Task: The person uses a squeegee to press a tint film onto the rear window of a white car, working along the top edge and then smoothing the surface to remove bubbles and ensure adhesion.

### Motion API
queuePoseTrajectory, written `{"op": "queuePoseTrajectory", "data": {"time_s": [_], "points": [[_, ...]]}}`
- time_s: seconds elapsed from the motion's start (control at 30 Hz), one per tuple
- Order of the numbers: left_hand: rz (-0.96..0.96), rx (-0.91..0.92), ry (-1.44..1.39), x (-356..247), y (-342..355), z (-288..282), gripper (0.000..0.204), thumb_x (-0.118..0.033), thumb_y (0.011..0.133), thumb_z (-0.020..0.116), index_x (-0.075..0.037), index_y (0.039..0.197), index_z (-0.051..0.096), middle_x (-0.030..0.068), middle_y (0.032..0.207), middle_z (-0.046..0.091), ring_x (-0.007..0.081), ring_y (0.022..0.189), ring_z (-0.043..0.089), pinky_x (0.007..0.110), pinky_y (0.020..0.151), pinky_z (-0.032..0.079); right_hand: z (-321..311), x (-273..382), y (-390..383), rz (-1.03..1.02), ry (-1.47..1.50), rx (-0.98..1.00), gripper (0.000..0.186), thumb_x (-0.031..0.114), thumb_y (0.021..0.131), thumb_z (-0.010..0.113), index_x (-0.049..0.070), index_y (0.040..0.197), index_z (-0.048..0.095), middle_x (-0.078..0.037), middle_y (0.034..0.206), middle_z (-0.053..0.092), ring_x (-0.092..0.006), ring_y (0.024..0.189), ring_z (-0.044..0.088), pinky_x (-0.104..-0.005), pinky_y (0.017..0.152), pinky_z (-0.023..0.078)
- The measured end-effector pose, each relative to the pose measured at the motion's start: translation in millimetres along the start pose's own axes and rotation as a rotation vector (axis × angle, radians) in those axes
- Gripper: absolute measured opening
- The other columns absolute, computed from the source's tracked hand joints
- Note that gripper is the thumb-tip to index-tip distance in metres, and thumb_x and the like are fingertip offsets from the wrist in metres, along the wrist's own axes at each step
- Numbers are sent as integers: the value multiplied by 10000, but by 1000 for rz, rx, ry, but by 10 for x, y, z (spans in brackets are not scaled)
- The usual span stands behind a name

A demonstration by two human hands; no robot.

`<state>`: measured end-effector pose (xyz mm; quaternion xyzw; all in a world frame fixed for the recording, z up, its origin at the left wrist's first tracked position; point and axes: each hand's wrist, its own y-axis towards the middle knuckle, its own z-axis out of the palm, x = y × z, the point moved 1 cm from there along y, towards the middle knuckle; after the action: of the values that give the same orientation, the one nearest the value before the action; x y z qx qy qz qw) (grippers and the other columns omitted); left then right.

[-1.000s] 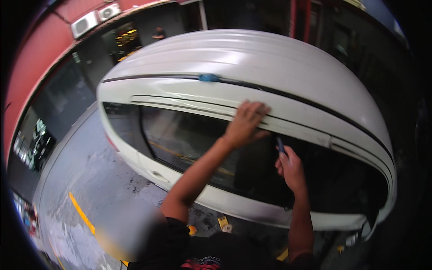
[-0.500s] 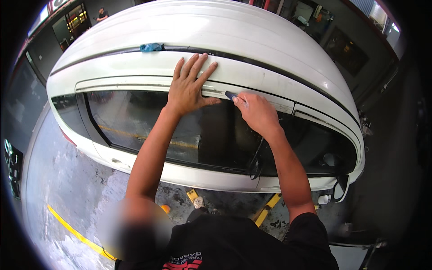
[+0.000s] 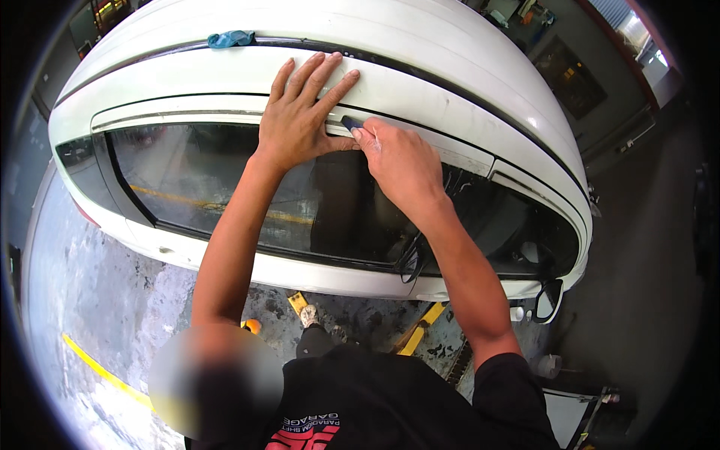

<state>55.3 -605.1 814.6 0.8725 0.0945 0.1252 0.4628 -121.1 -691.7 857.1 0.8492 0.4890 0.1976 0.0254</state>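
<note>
My left hand (image 3: 300, 116) lies on the white car (image 3: 442, 71), fingers spread over the strip above the side windows. Its thumb stretches right along the top of the dark window glass (image 3: 330, 202). My right hand (image 3: 405, 161) is closed around a small dark blue scraper (image 3: 350, 122). The scraper's flat end meets the door frame's upper trim, just right of the left thumb's base. Most of the tool is hidden in the fist. Greyish smears mark the trim (image 3: 469, 156) to the right of that hand.
A crumpled blue cloth or glove (image 3: 231, 39) sits on the roof's dark channel. The side mirror (image 3: 549, 300) juts out at the lower right. A dark cable (image 3: 409, 266) hangs against the door. Yellow metal bars (image 3: 422, 330) and an orange object (image 3: 252, 325) are on the floor.
The view has shifted, so the car sits higher and further left. Along the trim, the right hand with the scraper has come closer to my left hand, which stays spread on the car.
</note>
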Motion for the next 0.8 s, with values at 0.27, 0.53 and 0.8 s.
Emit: {"op": "queuePoseTrajectory", "data": {"time_s": [0.27, 0.53, 0.8], "points": [[-10, 21, -13, 54, -65, -4, 1043, -864, 687, 651, -288, 1543, 493, 62, 1598, 444, 274, 1484, 390, 494, 1260, 216, -269, -194, -103, 54, -57, 98, 342, 382, 1061, 523, 95, 1011, 703, -188, 864, 728, -419, 865, 699, -539, 749, 539], [-23, 7, -34, 11, -92, -1, 1024, -852, 686, 667, -303, 1535, 502, 48, 1584, 462, 272, 1469, 412, 496, 1260, 223, -166, -4, -16, 32, -149, 62, 317, 361, 1052, 543, 100, 994, 713, -167, 887, 740, -396, 882, 713, -518, 763, 551], [16, 43, 63, 72, -102, 41, 980, -843, 731, 641, -309, 1541, 493, 36, 1603, 441, 256, 1488, 389, 483, 1276, 199, 172, 193, 73, -56, -83, 112, 320, 361, 1055, 515, 113, 989, 707, -157, 928, 753, -391, 892, 724, -520, 812, 571]]}}
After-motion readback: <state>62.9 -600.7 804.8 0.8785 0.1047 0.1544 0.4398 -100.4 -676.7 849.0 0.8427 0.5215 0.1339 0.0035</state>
